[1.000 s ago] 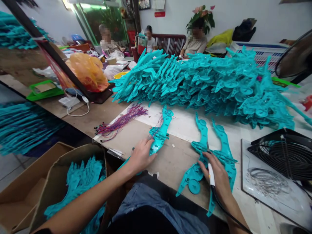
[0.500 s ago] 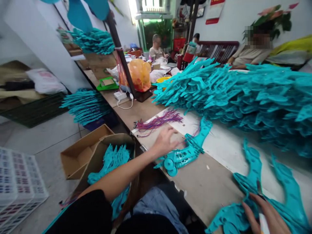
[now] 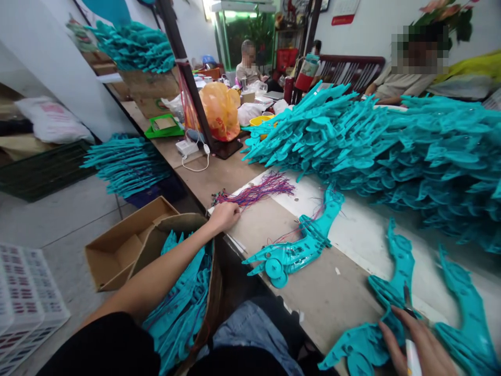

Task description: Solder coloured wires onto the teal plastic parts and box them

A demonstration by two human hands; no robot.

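At centre frame, the left hand (image 3: pixel 225 215) closes on the bundle of coloured wires (image 3: pixel 256 191) (fingers curled); lower right, the right hand (image 3: pixel 420 347) grips a white tool (image 3: pixel 412 357) over a teal plastic part (image 3: pixel 376 334).

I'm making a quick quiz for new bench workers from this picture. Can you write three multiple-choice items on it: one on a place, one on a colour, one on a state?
1. Where is the left hand?
A. at the near end of the wire bundle
B. inside the cardboard box
C. on the orange bag

2. What colour are the plastic parts piled on the table?
A. red
B. teal
C. white

3. How is the right hand occupied?
A. raised, empty
B. holding a white pen-like tool on a teal part
C. resting in the lap

Answers:
1 A, the fist lies at the bundle's end by the table edge.
2 B, the whole heap is teal.
3 B, the tool shows between its fingers.
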